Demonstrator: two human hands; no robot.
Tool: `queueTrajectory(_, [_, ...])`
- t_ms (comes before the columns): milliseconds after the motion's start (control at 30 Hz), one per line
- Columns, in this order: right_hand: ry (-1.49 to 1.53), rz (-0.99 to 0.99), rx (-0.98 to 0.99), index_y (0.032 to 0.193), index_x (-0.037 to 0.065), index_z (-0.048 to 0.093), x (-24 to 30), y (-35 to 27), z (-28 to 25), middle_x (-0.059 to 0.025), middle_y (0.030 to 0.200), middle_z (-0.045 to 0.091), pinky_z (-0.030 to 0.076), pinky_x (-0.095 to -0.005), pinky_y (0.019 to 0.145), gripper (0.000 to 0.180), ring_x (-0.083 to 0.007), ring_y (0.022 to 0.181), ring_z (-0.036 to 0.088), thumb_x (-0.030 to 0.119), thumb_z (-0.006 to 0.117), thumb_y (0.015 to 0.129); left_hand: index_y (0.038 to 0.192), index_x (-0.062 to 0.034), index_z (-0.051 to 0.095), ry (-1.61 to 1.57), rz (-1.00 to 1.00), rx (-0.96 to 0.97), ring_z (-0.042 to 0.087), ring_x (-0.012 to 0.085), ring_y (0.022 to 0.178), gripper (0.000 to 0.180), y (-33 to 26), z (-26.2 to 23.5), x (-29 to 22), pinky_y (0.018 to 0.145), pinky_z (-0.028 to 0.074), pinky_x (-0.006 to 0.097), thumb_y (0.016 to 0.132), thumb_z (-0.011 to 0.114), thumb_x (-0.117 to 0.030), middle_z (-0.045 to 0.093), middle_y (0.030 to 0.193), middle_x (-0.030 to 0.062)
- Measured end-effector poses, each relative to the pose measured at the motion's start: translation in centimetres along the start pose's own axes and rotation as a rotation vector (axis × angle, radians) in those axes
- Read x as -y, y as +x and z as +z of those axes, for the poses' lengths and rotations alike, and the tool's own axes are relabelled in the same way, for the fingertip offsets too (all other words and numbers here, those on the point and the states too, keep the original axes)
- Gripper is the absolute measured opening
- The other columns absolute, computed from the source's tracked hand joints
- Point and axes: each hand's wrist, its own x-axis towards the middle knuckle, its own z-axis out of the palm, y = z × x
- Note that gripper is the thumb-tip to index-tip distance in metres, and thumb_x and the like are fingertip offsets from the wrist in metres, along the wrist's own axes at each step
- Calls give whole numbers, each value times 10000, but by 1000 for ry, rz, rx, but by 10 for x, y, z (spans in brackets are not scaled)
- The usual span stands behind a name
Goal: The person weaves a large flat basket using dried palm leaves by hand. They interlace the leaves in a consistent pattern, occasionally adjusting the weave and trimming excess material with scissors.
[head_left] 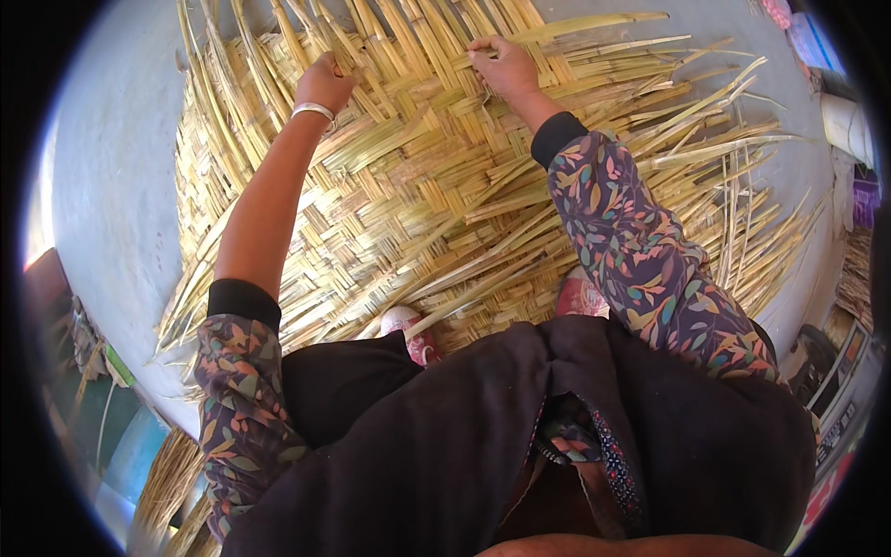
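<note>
A large mat [380,209] of flat yellow-green reed strips, woven in a slanting pattern, lies on the floor before me. My left hand [325,85], with a pale bangle at the wrist, is closed at the upper left part of the weave; its fingertips are partly hidden, and I cannot make out which strip they hold. To its right, my right hand [504,67] pinches a reed strip [594,26] near the far part of the mat. Unwoven ends stick out at the far edge and fan out on the right.
My feet in red patterned shoes [406,327] are on the mat's near part. Grey floor [116,204] surrounds it. Bundles of thin brown stalks [167,478] lie at the lower left. Along the right rim stand a white cylindrical object [846,128] and a dark device [817,362].
</note>
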Motion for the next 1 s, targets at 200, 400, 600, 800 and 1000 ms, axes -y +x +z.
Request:
queueTrajectory(200, [48, -5, -4, 961, 157, 669, -8, 2, 0, -3, 694, 665, 484, -281, 581, 196, -111, 592, 628, 290, 632, 822, 964, -6, 632, -141, 23, -40, 649, 194, 608, 379, -3, 6, -15, 633, 517, 313, 763, 706, -320, 677, 804, 133])
queueTrajectory(400, [220, 83, 77, 1013, 84, 654, 13, -4, -7, -26, 718, 644, 506, -247, 534, 194, -97, 636, 634, 176, 600, 850, 1059, 32, 541, -455, -133, -183, 598, 133, 483, 403, 0, 27, -6, 475, 480, 252, 781, 710, -207, 655, 719, 133])
queueTrajectory(600, [731, 195, -18, 1105, 52, 591, 18, -10, -41, -57, 918, 615, 537, -256, 561, 243, -125, 680, 630, 178, 575, 897, 1078, -23, 577, -394, 230, -307, 628, 170, 688, 257, -9, 39, -53, 571, 506, 285, 855, 624, -141, 633, 881, 118])
queueTrajectory(800, [1009, 195, -35, 922, 47, 598, 14, -6, -81, -38, 813, 616, 532, -265, 554, 261, -137, 639, 621, 297, 524, 925, 1090, -31, 615, -102, 533, -40, 601, 322, 921, 311, -17, 57, -118, 815, 475, 400, 845, 612, -223, 589, 1019, 180])
queueTrajectory(1000, [892, 168, 121, 813, 83, 566, 13, 11, -95, -17, 797, 591, 529, -279, 673, 311, -151, 729, 627, 354, 489, 944, 937, -34, 668, -109, 250, 218, 625, 314, 817, 373, -10, 37, -145, 739, 486, 393, 775, 678, -370, 636, 881, 172])
